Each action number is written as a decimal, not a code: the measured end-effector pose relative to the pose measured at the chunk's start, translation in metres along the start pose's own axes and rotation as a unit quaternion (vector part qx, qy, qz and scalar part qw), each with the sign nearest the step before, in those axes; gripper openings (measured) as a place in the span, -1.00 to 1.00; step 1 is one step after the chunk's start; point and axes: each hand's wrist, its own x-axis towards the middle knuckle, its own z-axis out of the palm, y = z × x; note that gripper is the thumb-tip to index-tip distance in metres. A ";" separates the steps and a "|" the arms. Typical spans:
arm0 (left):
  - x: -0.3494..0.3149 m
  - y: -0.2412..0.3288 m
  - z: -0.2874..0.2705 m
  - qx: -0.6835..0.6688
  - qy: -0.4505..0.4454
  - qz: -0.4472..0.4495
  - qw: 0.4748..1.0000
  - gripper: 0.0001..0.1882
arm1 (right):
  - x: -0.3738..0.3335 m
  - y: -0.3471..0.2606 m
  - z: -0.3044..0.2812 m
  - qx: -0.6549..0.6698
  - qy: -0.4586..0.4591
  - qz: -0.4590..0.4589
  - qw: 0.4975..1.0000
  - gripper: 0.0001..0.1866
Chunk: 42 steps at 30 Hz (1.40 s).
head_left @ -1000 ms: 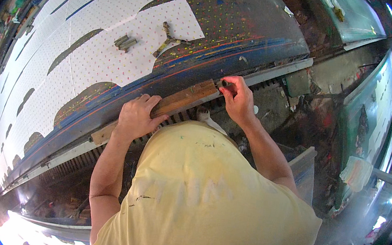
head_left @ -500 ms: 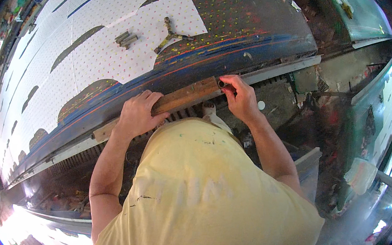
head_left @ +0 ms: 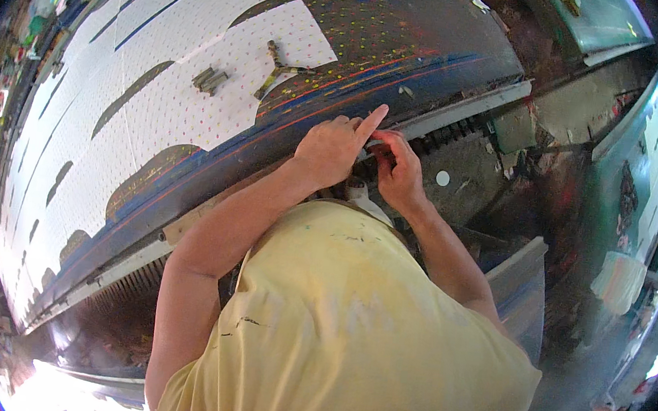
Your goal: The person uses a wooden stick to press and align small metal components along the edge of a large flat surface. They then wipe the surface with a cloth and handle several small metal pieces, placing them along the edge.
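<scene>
Left hand (head_left: 331, 148) has slid right since the earlier frame, now right beside the right hand (head_left: 401, 173), which sits in about the same spot. Nearest: yellow shirt (head_left: 381, 315). Left hand has one finger out toward far right, rest curled; inside of the grip hidden, can't tell if it holds anything. Right hand is nearly closed, thumb and fingertips together; contents hidden, can't tell. Wooden bar (head_left: 181, 228) lies along the near edge of the dark table (head_left: 473, 52), by the light rail (head_left: 467, 112), pale left end showing, rest mostly behind left arm and hand. Status: bar is in place along the edge; work at its right end looks unfinished to me, but hands cover it, can't confirm. Farther, left of center: Y-shaped piece (head_left: 278, 66) and short tubes (head_left: 210, 81) lie on the white dotted sheets (head_left: 217, 125), untouched.
</scene>
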 end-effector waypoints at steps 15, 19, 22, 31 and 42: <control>0.003 0.001 0.017 0.086 0.046 0.023 0.995 -0.80 | -0.012 -0.002 0.021 -0.268 0.025 0.035 0.963 -0.80; 0.004 0.003 0.017 0.092 0.053 0.031 0.994 -0.80 | -0.019 0.035 0.032 -0.077 0.029 0.183 0.980 -0.75; 0.000 0.000 0.020 0.099 0.072 0.035 0.992 -0.80 | 0.000 0.021 0.008 0.091 -0.104 0.366 0.920 -0.68; 0.002 -0.001 0.019 0.077 0.010 0.012 0.997 -0.69 | 0.113 -0.018 -0.026 -0.174 0.012 -0.051 0.983 -0.76; -0.002 -0.001 0.019 0.088 0.029 0.008 0.996 -0.65 | 0.222 -0.029 0.116 -0.367 -0.280 -0.292 0.837 -0.63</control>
